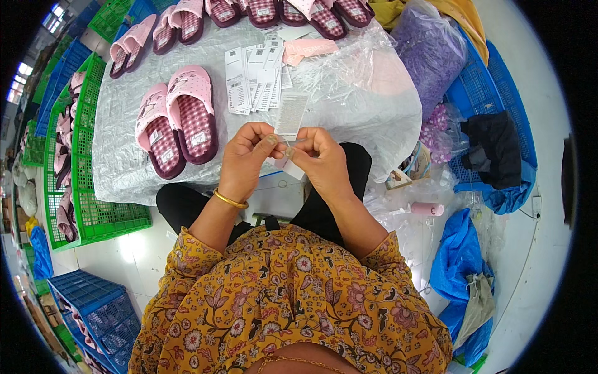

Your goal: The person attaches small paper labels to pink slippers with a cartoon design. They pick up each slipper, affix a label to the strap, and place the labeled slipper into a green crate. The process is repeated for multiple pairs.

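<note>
Just over the table's near edge, my left hand (249, 153) and my right hand (319, 159) meet with thumbs and forefingers pinched together. Between them they hold a white paper tag (291, 115), printed with small text, its upper part standing up past my fingers. What my fingertips do at its lower end is too small to make out. Left of my hands lies a pair of pink slippers (193, 93) with dark maroon edges and checked insoles. Beyond the held tag, a loose pile of white printed tags (237, 81) rests on the plastic-covered table (367, 112).
More pink slippers (261, 12) line the table's far edge. At left stands a green crate (93, 143) holding slippers, with a blue crate (93, 290) nearer me. To the right are a purple-filled plastic bag (430, 53), a blue basket (498, 81) and a pink roll (427, 209).
</note>
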`<state>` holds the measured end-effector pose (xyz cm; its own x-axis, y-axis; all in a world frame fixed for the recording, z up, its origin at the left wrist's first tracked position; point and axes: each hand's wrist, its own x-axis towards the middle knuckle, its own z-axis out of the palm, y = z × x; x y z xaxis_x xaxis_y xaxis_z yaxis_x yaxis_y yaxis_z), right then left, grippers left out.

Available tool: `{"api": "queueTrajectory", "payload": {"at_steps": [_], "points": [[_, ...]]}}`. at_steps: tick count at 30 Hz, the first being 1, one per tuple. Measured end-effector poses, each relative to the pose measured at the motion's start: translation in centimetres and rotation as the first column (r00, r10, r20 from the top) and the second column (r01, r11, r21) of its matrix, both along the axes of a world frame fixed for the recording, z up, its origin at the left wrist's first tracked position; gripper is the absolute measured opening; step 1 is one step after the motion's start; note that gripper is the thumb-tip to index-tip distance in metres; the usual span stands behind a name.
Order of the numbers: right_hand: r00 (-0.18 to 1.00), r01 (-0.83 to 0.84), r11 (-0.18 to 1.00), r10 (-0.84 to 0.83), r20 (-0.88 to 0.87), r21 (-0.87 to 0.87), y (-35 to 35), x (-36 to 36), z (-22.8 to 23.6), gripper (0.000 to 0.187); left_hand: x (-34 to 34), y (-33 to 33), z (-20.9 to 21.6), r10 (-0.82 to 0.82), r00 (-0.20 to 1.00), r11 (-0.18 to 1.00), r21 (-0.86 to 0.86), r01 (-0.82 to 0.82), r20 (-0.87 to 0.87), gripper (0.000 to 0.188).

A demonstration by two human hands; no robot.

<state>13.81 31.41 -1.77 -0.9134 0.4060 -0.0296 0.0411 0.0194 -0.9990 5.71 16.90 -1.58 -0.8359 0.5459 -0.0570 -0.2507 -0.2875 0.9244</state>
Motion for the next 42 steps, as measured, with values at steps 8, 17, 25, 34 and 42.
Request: {"api": "queueTrajectory", "payload": {"at_steps": [8,17,25,34,42], "points": [[1.0,0.0,0.989,0.002,0.01,-0.15,0.2,0.1,-0.6,0.024,0.2,0.2,-0.5,-0.029,1.0,0.999,-0.032,0.029,-0.003,0.011],[0.991,-0.062,0.987,0.079,-0.108,0.148,0.5,0.7,-0.6,0.013,-1.0,-0.7,0.4,-0.214,0.975,0.948,-0.229,0.221,0.058,0.011],[0.982,-0.052,0.901,0.124,-0.143,0.43,1.9,1.2,-0.2,0.022,-1.7,-0.6,0.4,-0.283,0.913,0.901,-0.408,0.148,-0.295,0.008],[0.988,-0.108,0.978,0.126,-0.09,0.177,2.6,0.2,1.4,0.022,-3.0,1.2,1.8,-0.341,0.814,0.89,-0.44,0.118,-0.471,0.01],[0.994,-0.04,0.998,0.044,-0.099,0.042,3.4,-0.8,-1.3,0.014,-10.9,4.8,0.4,-0.248,0.43,0.616,-0.484,-0.622,-0.868,0.036]]}}
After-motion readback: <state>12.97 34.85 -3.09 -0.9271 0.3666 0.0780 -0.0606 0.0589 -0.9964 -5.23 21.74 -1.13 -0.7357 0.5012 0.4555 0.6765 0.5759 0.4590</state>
